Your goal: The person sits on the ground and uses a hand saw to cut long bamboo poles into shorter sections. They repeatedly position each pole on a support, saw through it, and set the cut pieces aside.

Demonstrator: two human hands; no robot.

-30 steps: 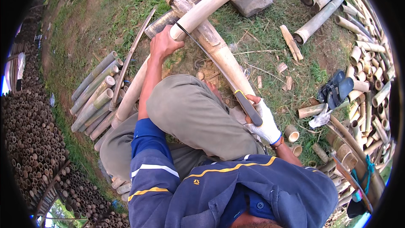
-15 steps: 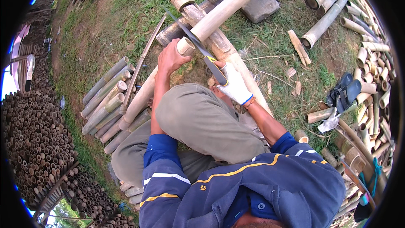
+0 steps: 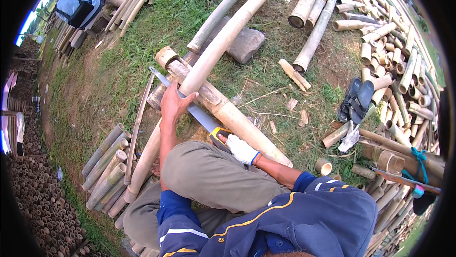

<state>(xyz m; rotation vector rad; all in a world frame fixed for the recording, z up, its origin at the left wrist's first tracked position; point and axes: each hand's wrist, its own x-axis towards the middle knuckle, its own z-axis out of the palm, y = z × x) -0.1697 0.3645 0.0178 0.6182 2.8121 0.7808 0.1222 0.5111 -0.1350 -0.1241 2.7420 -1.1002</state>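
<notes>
In my right hand (image 3: 240, 148), which wears a white glove, is the yellow-and-black handle of a hand saw (image 3: 203, 118). Its long blade slants up and left, passing behind my left hand and by the near end of a pale bamboo pole (image 3: 223, 41). That pole rests across a thick bamboo log (image 3: 247, 128). My bare left hand (image 3: 174, 104) is closed at the pole end, thumb against it and fingers partly hidden. Another pale bamboo length (image 3: 148, 155) runs from my left hand down beside my leg; its upper end is hidden.
Cut bamboo pieces (image 3: 107, 166) lie stacked at my left. A grey stone block (image 3: 246, 45) sits beyond the log. On the right are black sandals (image 3: 356, 100) and a large heap of bamboo pieces (image 3: 394, 62). A seated person (image 3: 83, 0) is far off at upper left.
The saw has drawn back toward me, its handle lower. My left hand has come up to the pale pole's end, over the blade. The lower length's hollow cut face is now hidden.
</notes>
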